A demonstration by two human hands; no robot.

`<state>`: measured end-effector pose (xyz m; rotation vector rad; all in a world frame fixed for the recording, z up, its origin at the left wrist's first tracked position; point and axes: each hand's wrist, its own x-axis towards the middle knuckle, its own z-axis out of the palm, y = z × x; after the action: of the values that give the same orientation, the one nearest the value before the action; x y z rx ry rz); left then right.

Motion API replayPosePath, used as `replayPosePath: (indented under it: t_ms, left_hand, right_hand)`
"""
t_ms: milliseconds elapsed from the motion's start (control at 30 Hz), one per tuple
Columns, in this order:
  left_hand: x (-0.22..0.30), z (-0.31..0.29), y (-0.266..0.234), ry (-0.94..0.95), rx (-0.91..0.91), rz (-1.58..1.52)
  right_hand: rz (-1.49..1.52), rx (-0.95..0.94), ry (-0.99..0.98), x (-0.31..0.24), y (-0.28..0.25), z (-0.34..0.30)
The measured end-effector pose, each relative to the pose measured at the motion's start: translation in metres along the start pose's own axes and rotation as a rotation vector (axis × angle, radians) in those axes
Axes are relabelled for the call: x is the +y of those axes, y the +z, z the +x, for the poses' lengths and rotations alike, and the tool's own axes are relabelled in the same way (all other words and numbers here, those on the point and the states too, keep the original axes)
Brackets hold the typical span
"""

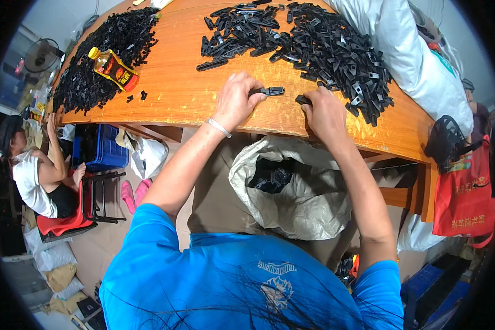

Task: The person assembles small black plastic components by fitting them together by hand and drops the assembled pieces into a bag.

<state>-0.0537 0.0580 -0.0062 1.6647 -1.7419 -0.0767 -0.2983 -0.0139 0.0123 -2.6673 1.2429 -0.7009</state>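
Just above the table's near edge, my left hand [237, 102] is closed round a long black plastic clip [274, 91] whose end sticks out to the right. A short gap away, my right hand [326, 113] pinches a small black plastic piece [302, 99] between thumb and fingers. Behind my right hand spreads a heap of black plastic parts [335, 49]. Longer black clips [242, 36] lie in a looser pile beyond my left hand. Both held pieces are partly covered by my fingers.
A big pile of small black parts [107, 44] covers the wooden table's [176, 82] left, with a yellow-capped bottle [115, 69] on it. Below the edge stands an open white woven sack [313, 212] with black pieces inside. At left sits another person [41, 179]. A white bag [393, 38] lies back right.
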Motion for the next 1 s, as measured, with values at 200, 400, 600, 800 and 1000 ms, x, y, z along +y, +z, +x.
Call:
replayPosePath:
  t_ms: [200,400,600,800,1000]
  left_hand:
    - [-0.007,-0.005,0.003,0.022,-0.001,-0.054]
    - [-0.013,-0.007,0.002,-0.008,0.017,-0.071]
    - [-0.001,0.005,0.006,0.033,0.036,-0.064]
    - [-0.011,0.007,-0.017,0.0,-0.419,-0.37]
    - [-0.042,0.042,-0.002,-0.08,0.109,-0.113]
  right_hand:
    - [0.294,0.028,-0.008,-0.022,0.011,0.026]
    - [0.256,-0.031,-0.108,-0.015,0.021,0.032]
    - [0.187,-0.045,-0.282,-0.016,0.037,0.053]
    - [0.238,-0.146,-0.291,-0.01,0.008,0.025]
    - [0.314,-0.479,-0.261,-0.016,-0.042,-0.035]
